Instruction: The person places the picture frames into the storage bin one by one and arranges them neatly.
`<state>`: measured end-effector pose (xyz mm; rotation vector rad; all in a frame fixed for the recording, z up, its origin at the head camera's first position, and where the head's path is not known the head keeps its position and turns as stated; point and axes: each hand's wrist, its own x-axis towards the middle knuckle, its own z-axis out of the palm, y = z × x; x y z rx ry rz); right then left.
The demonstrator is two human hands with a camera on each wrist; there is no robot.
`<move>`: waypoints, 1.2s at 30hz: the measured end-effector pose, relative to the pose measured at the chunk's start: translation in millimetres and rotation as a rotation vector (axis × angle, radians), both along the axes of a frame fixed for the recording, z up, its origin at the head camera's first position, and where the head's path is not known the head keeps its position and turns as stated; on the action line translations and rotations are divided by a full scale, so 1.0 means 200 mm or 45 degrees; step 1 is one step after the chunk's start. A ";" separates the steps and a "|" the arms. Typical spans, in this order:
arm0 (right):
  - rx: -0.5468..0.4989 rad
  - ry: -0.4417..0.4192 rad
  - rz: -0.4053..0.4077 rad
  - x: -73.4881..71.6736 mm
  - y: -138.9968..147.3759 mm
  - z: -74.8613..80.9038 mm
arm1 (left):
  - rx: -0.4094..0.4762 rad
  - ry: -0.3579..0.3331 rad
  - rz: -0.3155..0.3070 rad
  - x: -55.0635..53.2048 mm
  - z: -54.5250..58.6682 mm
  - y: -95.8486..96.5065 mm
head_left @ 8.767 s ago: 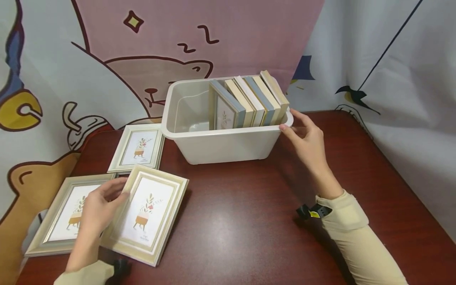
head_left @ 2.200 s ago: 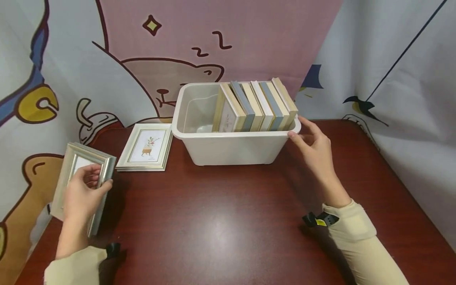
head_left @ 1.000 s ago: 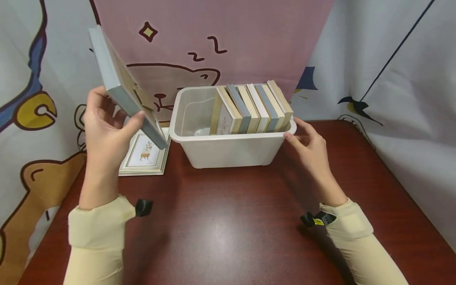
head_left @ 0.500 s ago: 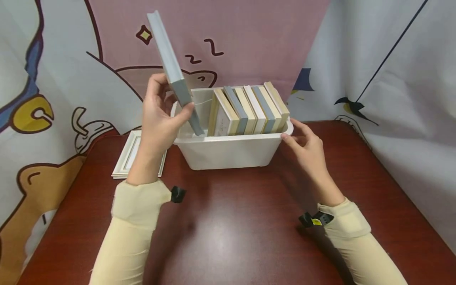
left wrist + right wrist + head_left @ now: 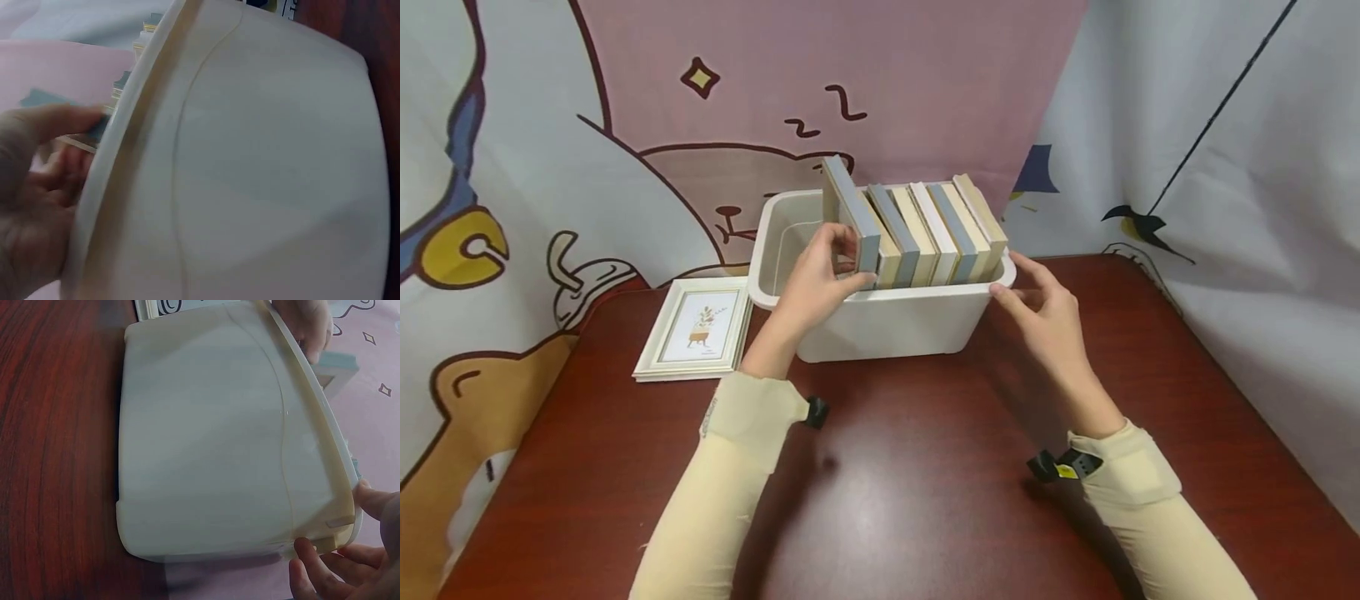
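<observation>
My left hand (image 5: 816, 279) pinches a picture frame (image 5: 859, 221) with blue-grey edges, thumb on its near edge. The frame stands on edge, tilted, with its lower part inside the white plastic bin (image 5: 895, 325), beside the row of frames there. In the left wrist view, thumb and fingers (image 5: 62, 119) hold the frame just over the bin's rim. My right hand (image 5: 1052, 325) grips the bin's right corner, its thumb at the rim and its fingers around the side, as the right wrist view also shows. Several cream, white and blue-grey frames (image 5: 936, 237) lean together in the bin.
A white picture frame (image 5: 698, 332) with a potted-plant print lies face up on the dark red wooden table (image 5: 925, 467), left of the bin. Behind the table hangs a cartoon-printed cloth (image 5: 940, 92). The bin's left part (image 5: 782, 242) is beside the held frame.
A cream frame went into the bin earlier. My left hand then lifted the blue-grey-edged frame off the table's left, carried it right and lowered it into the bin. My right hand stayed on the bin.
</observation>
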<state>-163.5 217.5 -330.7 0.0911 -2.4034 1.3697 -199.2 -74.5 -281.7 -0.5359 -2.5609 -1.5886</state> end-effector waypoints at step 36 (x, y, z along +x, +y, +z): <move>0.052 -0.007 0.017 0.02 -0.01 0.02 | -0.089 -0.722 -0.063 -0.15 0.10 0.02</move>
